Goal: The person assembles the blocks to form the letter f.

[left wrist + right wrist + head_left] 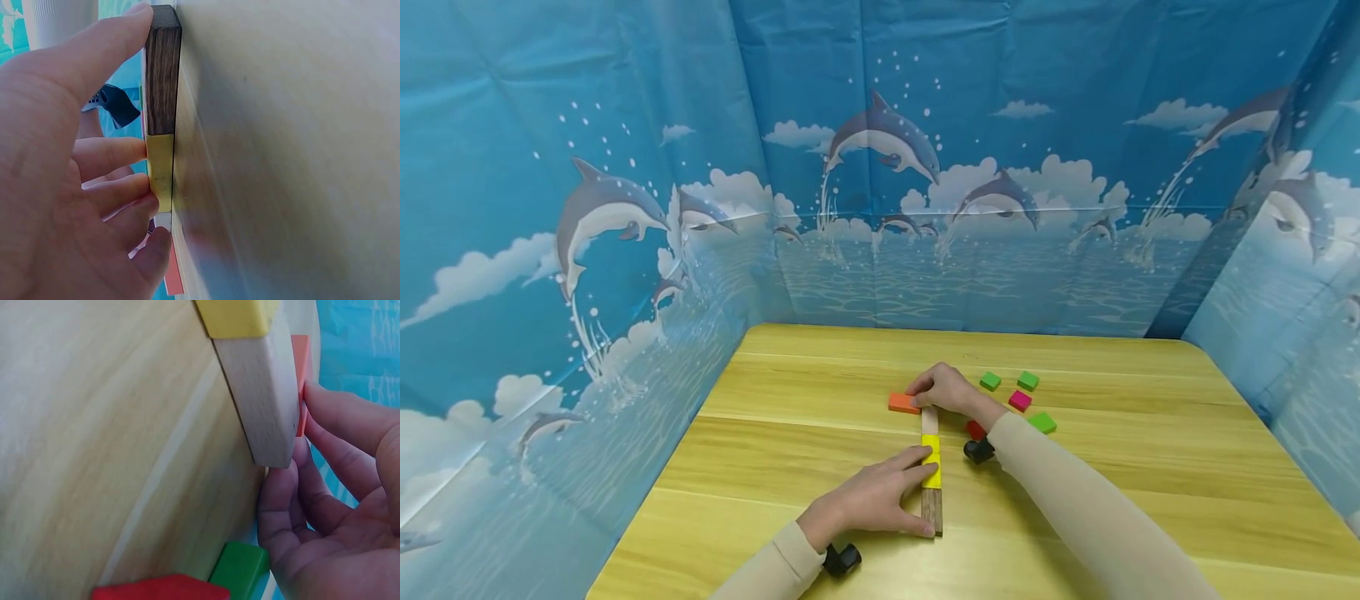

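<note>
A straight row of wooden blocks lies on the table, running away from me: a dark brown block nearest, then yellow blocks, then a pale block. My left hand rests on the row. Its extended fingertips touch the yellow part, and the thumb touches the near end of the brown block. At the far end, my right hand pinches an orange block, which lies crosswise by the pale block. The right fingertips partly hide where those two blocks meet.
Right of the row lie several loose blocks: green ones, a magenta one and a red one partly hidden by the right wrist. Behind the wooden table hangs a blue dolphin-print curtain.
</note>
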`<state>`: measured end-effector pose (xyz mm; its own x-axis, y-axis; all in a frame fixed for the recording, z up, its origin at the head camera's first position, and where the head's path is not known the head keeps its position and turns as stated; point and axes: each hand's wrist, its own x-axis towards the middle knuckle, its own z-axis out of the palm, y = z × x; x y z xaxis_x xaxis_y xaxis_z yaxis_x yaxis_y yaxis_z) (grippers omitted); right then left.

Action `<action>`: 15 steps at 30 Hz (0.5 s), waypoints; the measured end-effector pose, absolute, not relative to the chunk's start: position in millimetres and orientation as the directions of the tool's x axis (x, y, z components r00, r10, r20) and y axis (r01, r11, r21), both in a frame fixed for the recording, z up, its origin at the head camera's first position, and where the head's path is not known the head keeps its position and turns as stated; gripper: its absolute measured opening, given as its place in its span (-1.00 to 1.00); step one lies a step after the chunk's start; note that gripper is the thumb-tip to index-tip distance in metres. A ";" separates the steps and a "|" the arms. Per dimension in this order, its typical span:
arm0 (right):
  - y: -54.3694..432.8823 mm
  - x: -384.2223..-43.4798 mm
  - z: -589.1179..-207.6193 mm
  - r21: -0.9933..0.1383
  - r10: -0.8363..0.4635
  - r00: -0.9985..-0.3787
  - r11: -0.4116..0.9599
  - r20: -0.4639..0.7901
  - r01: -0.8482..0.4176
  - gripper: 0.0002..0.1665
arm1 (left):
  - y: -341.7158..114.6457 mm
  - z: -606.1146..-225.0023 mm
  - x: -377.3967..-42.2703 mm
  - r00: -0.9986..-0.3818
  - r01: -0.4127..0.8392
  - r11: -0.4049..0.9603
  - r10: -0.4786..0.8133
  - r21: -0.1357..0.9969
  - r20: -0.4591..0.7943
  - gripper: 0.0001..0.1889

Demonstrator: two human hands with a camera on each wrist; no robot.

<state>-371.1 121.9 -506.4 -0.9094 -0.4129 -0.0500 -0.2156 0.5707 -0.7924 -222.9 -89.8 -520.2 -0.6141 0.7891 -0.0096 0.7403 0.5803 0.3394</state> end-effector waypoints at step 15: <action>124.6 -367.3 -504.1 -0.777 -0.465 -0.883 0.577 -0.059 -0.252 -0.86 | -89.7 -518.3 -222.7 -0.616 0.738 0.583 0.787 0.339 -0.013 -0.04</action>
